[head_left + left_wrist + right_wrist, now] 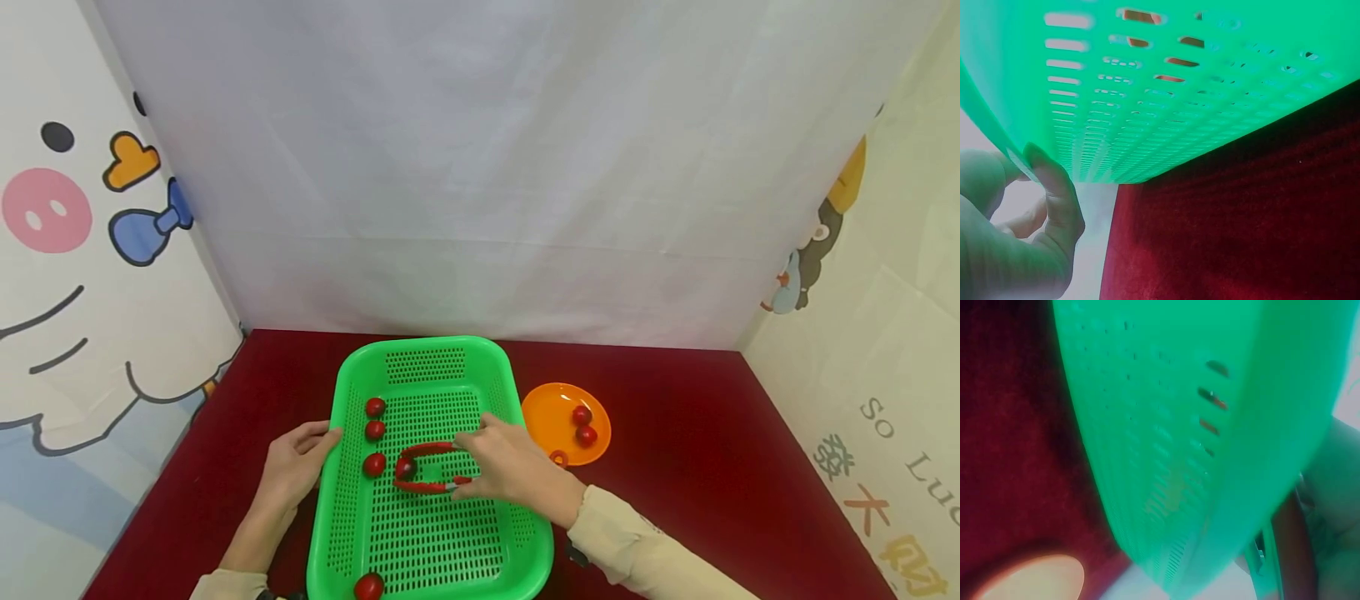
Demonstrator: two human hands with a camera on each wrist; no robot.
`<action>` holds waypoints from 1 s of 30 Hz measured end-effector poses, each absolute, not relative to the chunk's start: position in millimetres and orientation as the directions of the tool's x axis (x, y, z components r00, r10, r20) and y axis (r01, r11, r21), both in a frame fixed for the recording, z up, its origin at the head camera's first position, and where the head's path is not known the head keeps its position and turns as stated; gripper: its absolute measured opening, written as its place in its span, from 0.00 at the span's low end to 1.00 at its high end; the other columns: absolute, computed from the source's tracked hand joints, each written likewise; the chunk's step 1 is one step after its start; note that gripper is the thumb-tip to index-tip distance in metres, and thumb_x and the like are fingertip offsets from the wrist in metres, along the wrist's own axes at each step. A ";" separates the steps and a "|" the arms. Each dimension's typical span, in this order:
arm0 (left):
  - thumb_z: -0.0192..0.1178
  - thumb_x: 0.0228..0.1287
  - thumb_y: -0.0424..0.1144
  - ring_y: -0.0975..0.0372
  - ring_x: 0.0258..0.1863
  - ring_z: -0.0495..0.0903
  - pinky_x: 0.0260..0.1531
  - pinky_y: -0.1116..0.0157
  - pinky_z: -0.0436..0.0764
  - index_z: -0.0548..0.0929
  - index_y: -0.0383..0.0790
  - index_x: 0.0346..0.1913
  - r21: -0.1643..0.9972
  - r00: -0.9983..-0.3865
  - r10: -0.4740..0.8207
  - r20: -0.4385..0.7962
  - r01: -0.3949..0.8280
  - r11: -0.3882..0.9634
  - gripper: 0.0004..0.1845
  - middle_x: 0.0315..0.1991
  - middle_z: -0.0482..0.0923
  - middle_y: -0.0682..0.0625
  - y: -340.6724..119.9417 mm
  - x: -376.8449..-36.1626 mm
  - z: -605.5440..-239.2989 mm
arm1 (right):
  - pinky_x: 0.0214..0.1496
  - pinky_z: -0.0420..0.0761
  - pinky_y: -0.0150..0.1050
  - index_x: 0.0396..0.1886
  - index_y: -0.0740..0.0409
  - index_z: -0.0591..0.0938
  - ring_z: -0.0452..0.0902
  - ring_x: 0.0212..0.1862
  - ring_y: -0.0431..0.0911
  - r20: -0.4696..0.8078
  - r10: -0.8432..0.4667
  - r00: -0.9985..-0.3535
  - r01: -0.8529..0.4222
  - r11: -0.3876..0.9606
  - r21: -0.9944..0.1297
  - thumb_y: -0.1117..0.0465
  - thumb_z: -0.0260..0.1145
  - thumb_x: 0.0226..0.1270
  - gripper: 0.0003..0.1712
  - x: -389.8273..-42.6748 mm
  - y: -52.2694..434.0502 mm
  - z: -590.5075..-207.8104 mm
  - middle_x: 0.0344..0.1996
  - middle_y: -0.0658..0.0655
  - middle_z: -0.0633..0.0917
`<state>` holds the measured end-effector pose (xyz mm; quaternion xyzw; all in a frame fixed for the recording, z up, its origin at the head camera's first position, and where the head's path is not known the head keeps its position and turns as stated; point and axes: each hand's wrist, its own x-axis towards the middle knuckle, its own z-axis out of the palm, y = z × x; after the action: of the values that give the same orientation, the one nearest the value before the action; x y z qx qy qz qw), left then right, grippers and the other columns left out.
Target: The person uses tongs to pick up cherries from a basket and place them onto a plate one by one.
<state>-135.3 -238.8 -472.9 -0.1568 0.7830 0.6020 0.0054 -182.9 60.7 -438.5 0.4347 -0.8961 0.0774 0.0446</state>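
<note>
A green perforated plastic basket (438, 542) stands in front of me. My left hand (292, 467) holds its left rim; in the left wrist view the thumb (1057, 187) lies over the edge. My right hand (510, 467) reaches over the right rim and grips a pair of red tongs (427, 488), whose ring end (558, 457) sticks out behind the hand. The tongs' tips lie around one dark red, round, shiny fruit (406, 468) inside the basket. Three similar fruits (375, 430) line its left side, and another fruit (369, 587) sits at the near end.
Right of the basket, an orange plate (543, 417) carries two red fruits (585, 425). Everything stands on a dark red cloth (675, 467). A pale curtain (480, 183) closes off the back, and printed cloths (67, 292) hang at both sides.
</note>
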 end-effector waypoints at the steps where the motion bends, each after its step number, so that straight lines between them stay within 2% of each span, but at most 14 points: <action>1: 0.58 0.79 0.44 0.65 0.32 0.84 0.31 0.65 0.84 0.76 0.30 0.66 0.941 -0.951 -0.239 -0.197 -0.251 0.225 0.24 0.47 0.86 0.43 -238.7 -135.3 -472.9 | 0.22 0.60 0.27 0.37 0.53 0.85 0.60 0.29 0.41 0.148 -0.774 -0.616 -0.787 0.609 -0.098 0.38 0.84 0.48 0.29 -182.9 60.6 -439.1 0.16 0.42 0.71; 8: 0.58 0.79 0.44 0.65 0.32 0.85 0.32 0.65 0.85 0.75 0.29 0.67 0.945 -0.952 -0.229 -0.201 -0.250 0.211 0.24 0.49 0.85 0.41 -239.0 -135.3 -473.3 | 0.21 0.57 0.27 0.37 0.53 0.86 0.58 0.28 0.41 0.157 -0.776 -0.611 -0.791 0.605 -0.090 0.38 0.83 0.50 0.28 -182.6 60.4 -442.2 0.15 0.42 0.65; 12: 0.58 0.79 0.45 0.65 0.33 0.85 0.32 0.65 0.85 0.75 0.30 0.67 0.944 -0.953 -0.226 -0.202 -0.251 0.214 0.25 0.50 0.85 0.40 -238.7 -135.3 -473.5 | 0.20 0.57 0.27 0.38 0.53 0.86 0.58 0.28 0.41 0.164 -0.773 -0.613 -0.789 0.608 -0.081 0.38 0.83 0.50 0.28 -182.3 60.7 -443.8 0.14 0.42 0.66; 24: 0.57 0.79 0.45 0.65 0.33 0.84 0.32 0.65 0.85 0.75 0.30 0.67 0.939 -0.951 -0.231 -0.208 -0.260 0.224 0.25 0.51 0.84 0.39 -237.4 -135.0 -472.0 | 0.22 0.62 0.26 0.38 0.54 0.86 0.60 0.29 0.42 0.197 -0.762 -0.617 -0.786 0.607 -0.116 0.40 0.84 0.50 0.27 -181.8 66.7 -445.5 0.18 0.45 0.76; 30: 0.58 0.79 0.45 0.65 0.33 0.84 0.32 0.65 0.85 0.75 0.30 0.67 0.938 -0.949 -0.233 -0.212 -0.265 0.224 0.25 0.51 0.84 0.40 -237.8 -135.3 -472.9 | 0.23 0.66 0.27 0.42 0.56 0.88 0.64 0.32 0.43 0.206 -0.743 -0.637 -0.771 0.618 -0.157 0.42 0.84 0.51 0.28 -182.7 71.2 -443.2 0.28 0.50 0.86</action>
<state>-135.3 -237.8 -472.9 -0.1589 0.7824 0.6021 0.0132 -182.7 71.2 -443.2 0.4216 -0.8973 0.1157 0.0602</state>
